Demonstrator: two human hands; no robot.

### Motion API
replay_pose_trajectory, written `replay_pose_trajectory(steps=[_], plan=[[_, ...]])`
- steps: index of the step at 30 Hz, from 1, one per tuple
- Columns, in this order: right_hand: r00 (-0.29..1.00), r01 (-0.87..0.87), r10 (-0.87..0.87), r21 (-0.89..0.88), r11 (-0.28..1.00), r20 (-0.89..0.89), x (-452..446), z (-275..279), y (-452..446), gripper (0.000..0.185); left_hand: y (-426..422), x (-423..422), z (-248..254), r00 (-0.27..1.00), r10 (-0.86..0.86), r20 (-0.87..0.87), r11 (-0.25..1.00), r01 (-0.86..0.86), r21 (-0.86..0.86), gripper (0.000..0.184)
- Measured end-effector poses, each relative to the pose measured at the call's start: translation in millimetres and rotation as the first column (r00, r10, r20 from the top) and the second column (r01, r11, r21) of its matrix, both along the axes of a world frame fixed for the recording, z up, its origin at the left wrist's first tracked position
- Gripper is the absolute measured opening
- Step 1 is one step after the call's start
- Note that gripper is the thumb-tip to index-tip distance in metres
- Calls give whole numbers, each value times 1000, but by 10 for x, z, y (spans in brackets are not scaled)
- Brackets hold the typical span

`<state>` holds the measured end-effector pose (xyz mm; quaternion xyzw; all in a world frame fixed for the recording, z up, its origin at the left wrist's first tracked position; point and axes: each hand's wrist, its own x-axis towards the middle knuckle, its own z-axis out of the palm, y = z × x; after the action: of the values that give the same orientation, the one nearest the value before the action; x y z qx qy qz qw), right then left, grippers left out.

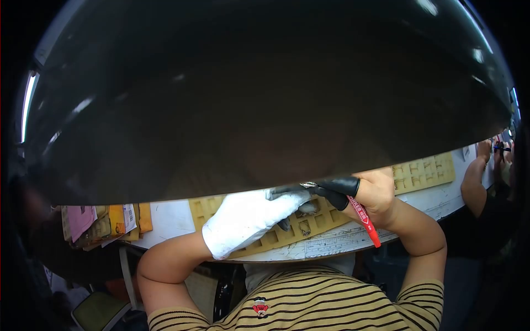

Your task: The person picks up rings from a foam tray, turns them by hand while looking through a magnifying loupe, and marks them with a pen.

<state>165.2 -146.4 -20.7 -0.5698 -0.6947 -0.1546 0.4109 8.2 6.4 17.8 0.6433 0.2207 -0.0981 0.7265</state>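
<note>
My left hand (240, 218), in a white glove with dark grey fingertips, is closed over a yellow compartment tray (276, 237). At its fingertips is a small shiny metal piece (308, 184), too small to name, partly under the dark curved cover. My right hand (372, 193) wears black finger covers and is closed round a red marker (365, 220), whose red end points down toward the table edge. Its covered fingertips meet the left ones at the metal piece. Small wire-like metal pieces (305, 227) lie in the tray's compartments below the hands.
A large dark glossy cover (265, 105) hides the upper view. Another yellow tray (428, 172) lies at right on the white table (168, 220). Packets and papers (105, 223) are stacked at left. Another person's arm (473, 182) rests at far right.
</note>
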Motion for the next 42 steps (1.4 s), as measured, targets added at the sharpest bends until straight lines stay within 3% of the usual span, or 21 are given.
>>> replay_pose_trajectory(steps=[8, 12, 15, 18, 22, 27, 33, 39, 42], plan=[[1000, 1, -1, -3, 1000, 19, 2, 17, 0, 24, 24, -14, -36, 996, -65, 67, 987, 55, 151, 33], [1000, -1, 1, -13, 1000, 23, 4, 35, -4, 25, 21, -10, -20, 998, -42, 43, 990, 36, 138, 32], [1000, -2, 2, -11, 1000, 19, 7, 25, -6, 26, 44, -30, -81, 994, -101, 43, 972, 90, 217, 32], [1000, 0, 0, 0, 1000, -5, -11, 38, 6, 27, 55, -67, -144, 962, -195, 189, 924, 116, 365, 31], [1000, 14, -15, -16, 1000, -26, -25, 67, 6, 28, 71, -78, -182, 939, -255, 230, 875, 122, 468, 31], [999, 13, -13, -14, 1000, -29, -17, 55, 6, 29, 70, -94, -223, 933, -218, 286, 901, 80, 426, 30], [1000, 10, -10, 0, 1000, -16, -17, 49, 7, 29, 52, -71, -144, 954, -219, 204, 868, 95, 487, 32], [1000, -13, 13, -19, 1000, 7, 11, 6, -10, 24, 54, -82, -164, 929, -241, 280, 843, 58, 534, 32], [999, -34, 35, -28, 999, 41, -4, 33, -18, 22, 59, -62, -118, 967, -213, 141, 860, 117, 496, 33]])
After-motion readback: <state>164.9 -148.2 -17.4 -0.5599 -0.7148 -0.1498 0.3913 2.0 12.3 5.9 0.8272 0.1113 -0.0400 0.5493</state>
